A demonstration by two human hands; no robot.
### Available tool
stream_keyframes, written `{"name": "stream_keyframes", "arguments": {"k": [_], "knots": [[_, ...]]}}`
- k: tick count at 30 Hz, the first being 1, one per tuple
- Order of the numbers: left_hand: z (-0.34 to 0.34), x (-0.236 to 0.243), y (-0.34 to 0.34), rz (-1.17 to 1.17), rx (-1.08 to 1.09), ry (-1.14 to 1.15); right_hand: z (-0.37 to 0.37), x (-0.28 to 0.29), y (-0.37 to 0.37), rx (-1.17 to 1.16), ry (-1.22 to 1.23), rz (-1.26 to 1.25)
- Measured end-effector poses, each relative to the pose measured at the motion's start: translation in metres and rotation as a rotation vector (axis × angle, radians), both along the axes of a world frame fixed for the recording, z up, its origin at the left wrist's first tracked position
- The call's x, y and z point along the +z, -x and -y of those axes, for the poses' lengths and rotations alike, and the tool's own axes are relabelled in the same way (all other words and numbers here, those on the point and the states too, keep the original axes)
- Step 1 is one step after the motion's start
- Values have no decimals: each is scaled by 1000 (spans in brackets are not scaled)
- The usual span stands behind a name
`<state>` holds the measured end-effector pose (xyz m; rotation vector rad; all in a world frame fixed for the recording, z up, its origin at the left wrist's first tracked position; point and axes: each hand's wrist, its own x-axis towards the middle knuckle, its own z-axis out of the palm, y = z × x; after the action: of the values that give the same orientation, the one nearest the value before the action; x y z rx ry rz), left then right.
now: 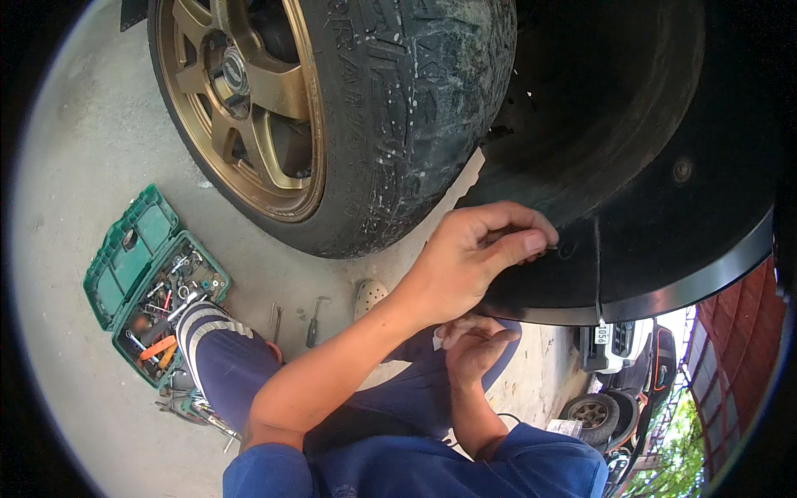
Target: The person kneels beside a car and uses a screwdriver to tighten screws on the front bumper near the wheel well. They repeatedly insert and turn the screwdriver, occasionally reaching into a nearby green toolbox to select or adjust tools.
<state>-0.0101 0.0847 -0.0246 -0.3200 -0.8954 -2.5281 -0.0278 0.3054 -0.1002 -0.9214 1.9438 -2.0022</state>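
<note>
Head view: my left grip (471, 264) has thumb and forefinger drawn almost together at the face of the black wheel-arch panel (656, 236), though I can't tell whether they pinch something small; my right grip (475, 347) is half-curled below, contents unclear. I'd expect the panel, right of the tyre (415, 124), to be stiff but springy and rather slick, best steadied along its glossy edge (677, 296).

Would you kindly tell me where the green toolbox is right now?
In the head view, the toolbox lies open on the floor at left, lower than the wheel and next to the striped trouser leg.
</note>
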Motion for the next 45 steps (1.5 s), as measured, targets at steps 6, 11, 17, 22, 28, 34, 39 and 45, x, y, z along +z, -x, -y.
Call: {"name": "stream_keyframes", "arguments": {"k": [6,11,17,22,28,34,39,45], "knots": [[0,4,19,-28,-13,64,18,10,6,-293,-14,60],[7,7,24,-15,-100,84,26,9,6,-382,-8,19],[6,12,28,21,-96,31,27,11,6,-334,-16,11],[-1,11,23,133,-38,10,27,9,7,-331,-8,-27],[-4,12,20,35,146,96,23,8,11,-272,9,2],[-14,5,25,-30,280,147,18,8,9,-259,50,-22],[-23,1,31,-99,336,93,12,3,13,-211,105,-4],[-22,6,24,-29,199,-33,13,11,9,-164,183,97]]}}
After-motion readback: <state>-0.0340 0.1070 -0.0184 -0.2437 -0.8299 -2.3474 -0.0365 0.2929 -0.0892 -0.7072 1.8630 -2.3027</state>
